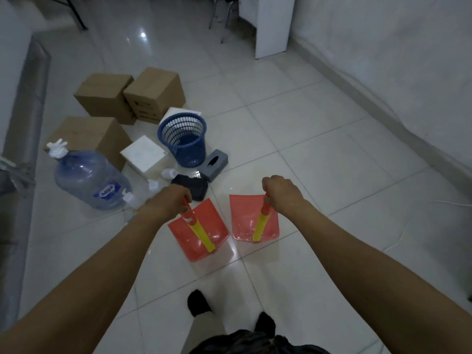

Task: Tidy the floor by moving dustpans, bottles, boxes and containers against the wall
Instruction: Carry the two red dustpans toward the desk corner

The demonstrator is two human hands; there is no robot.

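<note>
1. The left hand (pixel 171 200) is closed round the handle of the left dustpan (pixel 204 241), whose pan lies just below it.
2. The right hand (pixel 281 191) grips the right dustpan (pixel 242 215) in the same way. The two pans are near each other but apart.
3. Risk: swinging the left dustpan outward could topple the small bottles (pixel 127 200) just beside the left hand.
4. Risk: the pans may clash if the hands converge.

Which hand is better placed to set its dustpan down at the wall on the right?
Right. The right hand holds the right dustpan nearer that wall, bare tiles between. The left hand and left dustpan are over by the water jug.
</note>
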